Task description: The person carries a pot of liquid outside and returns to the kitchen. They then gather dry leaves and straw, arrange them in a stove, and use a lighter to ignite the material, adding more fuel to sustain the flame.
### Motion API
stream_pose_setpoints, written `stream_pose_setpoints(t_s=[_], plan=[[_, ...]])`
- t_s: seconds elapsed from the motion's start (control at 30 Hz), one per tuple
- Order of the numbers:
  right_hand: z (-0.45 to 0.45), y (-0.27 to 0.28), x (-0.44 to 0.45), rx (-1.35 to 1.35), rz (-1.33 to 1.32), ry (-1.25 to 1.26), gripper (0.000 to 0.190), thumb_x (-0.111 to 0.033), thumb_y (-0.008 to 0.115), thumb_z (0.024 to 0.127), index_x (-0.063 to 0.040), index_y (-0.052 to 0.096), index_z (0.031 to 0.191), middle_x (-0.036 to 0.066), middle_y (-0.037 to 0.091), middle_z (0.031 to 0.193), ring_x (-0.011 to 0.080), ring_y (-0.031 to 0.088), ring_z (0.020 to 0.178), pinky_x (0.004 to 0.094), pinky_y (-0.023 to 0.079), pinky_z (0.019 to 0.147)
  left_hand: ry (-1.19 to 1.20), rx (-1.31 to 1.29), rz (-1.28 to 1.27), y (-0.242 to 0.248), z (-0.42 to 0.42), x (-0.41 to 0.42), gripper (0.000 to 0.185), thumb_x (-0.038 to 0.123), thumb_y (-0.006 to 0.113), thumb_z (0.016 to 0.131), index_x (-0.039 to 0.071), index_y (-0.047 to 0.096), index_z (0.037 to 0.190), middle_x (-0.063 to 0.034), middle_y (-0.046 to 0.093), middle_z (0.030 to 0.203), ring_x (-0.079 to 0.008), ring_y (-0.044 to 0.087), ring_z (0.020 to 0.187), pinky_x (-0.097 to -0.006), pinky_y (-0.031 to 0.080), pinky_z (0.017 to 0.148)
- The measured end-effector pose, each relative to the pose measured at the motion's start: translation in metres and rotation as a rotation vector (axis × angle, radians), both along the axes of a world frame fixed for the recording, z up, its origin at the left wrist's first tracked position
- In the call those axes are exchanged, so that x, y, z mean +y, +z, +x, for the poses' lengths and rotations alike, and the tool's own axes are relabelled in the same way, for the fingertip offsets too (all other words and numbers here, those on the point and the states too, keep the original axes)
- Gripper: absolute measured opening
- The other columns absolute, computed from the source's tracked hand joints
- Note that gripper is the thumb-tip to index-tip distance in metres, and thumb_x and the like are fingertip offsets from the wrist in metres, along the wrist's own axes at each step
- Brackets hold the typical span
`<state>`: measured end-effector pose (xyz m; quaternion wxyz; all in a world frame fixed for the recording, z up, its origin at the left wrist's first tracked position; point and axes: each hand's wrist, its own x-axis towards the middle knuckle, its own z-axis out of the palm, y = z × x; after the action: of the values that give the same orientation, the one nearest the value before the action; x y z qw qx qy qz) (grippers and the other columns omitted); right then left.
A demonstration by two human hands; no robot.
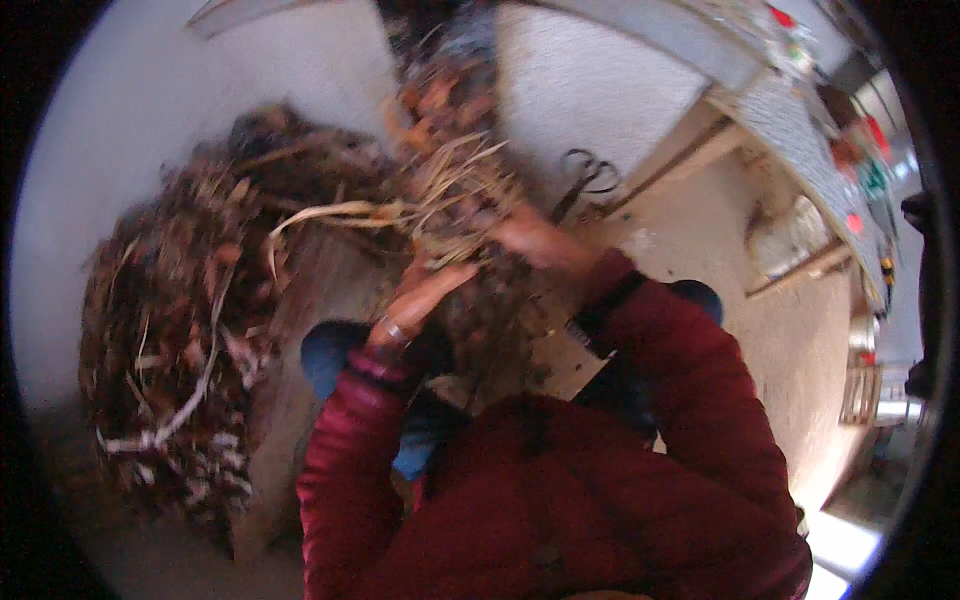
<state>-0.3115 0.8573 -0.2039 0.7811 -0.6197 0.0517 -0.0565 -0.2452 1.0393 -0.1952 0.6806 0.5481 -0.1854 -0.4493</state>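
A bunch of pale dry straw-like leaves (450,199) lies between my hands, over a heap of brown dried plant matter. My left hand (427,289), with a metal band at the wrist, grips the near side of the bunch, its thumb stretched along the edge. From the right, my right hand (536,236) reaches into the same bunch; blur and leaves hide its fingertips. Dark-handled shears (589,180) rest just beyond my right hand. One long curled leaf strip (322,214) sticks out to the left.
A large pile of dried leaves and roots (180,285) spreads on the left, with a pale bent twig (187,405) on it. At the right stands a wooden-legged table (787,139) with blurred items on top. A slatted wooden crate (860,394) sits farther right, on the floor.
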Motion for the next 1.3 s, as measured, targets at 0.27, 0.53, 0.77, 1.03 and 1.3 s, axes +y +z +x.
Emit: stream_pose_setpoints(t_s=[0.27,0.53,0.77,1.03,1.3], plan=[[-0.047,0.016,-0.034,0.236,-0.224,0.225,0.044,-0.035,0.063,0.084,-0.008,0.053,0.116,0.001,0.055,0.082,0.0102,0.049,0.067,0.0263,0.041,0.057,0.073,0.099,0.112,0.002,-0.001,0.003,0.024,0.015,0.064,0.078,0.003,0.062,0.098,-0.0045,0.063,0.09,-0.0161,0.059,0.08,-0.0279,0.048,0.069],[-0.149,0.084,-0.121,0.353,-0.961,0.182,0.047,-0.04,0.06,0.082,-0.001,0.057,0.109,0.011,0.062,0.095,0.0203,0.058,0.084,0.0326,0.047,0.07,-0.04,0.011,0.318,-0.01,0.017,0.013,0.031,0.029,0.059,0.084,0.003,0.062,0.101,-0.0061,0.062,0.099,-0.0196,0.059,0.091,-0.0338,0.049,0.077],[-0.296,0.17,-0.198,0.361,-1.037,-0.506,0.03,-0.014,0.056,0.081,0.0,0.059,0.107,0.01,0.064,0.09,0.0169,0.06,0.082,0.0319,0.049,0.074,0.071,0.134,0.211,0.012,-0.01,-0.01,0.026,0.023,0.059,0.081,0.004,0.061,0.098,-0.0036,0.063,0.086,-0.0165,0.059,0.075,-0.0292,0.048,0.064],[-0.455,0.204,-0.352,1.0,-1.36,-1.483,0.051,-0.045,0.056,0.081,0.005,0.066,0.086,0.024,0.066,0.083,0.0343,0.065,0.079,0.0417,0.05,0.072,-0.001,0.098,0.34,0.005,-0.006,-0.026,0.03,0.026,0.058,0.082,0.003,0.06,0.1,-0.006,0.063,0.092,-0.0196,0.061,0.085,-0.0328,0.05,0.074],[-0.509,0.163,-0.456,1.107,-1.599,-1.025,0.053,-0.053,0.061,0.076,-0.001,0.066,0.085,0.011,0.061,0.075,0.0247,0.056,0.071,0.0408,0.044,0.065,0.005,0.173,0.183,0.03,-0.02,-0.017,0.031,0.024,0.058,0.084,0.003,0.06,0.107,-0.0045,0.063,0.099,-0.016,0.059,0.088,-0.0298,0.049,0.078]])
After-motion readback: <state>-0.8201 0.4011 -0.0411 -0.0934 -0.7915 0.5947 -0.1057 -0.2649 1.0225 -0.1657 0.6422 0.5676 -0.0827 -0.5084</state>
